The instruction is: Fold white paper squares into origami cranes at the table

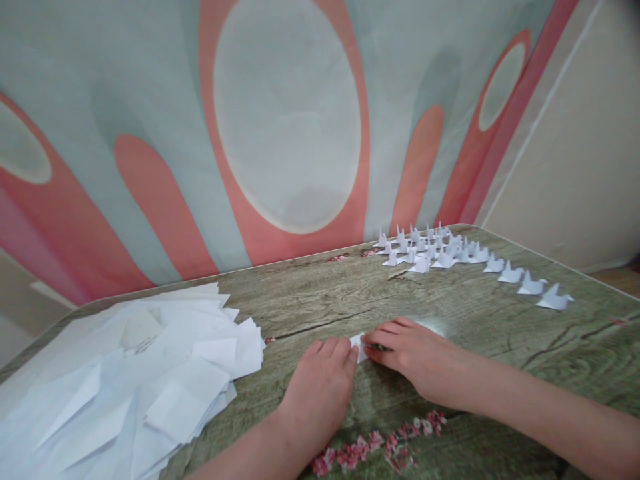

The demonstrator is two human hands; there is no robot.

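A small folded piece of white paper [359,348] lies low at the table's middle, mostly covered by my fingers. My left hand [323,380] is on its left side, with the fingers curled together and pressed against the paper. From the right, my right hand [410,357] pinches the opposite edge between thumb and fingers. The exact fold is hidden under both hands.
Loose white paper sheets [195,393] spread in a heap over the table's left side. Several folded paper birds [510,272] stand in rows at the back right. The wood-patterned table [310,293] meets a printed backdrop [290,120] behind.
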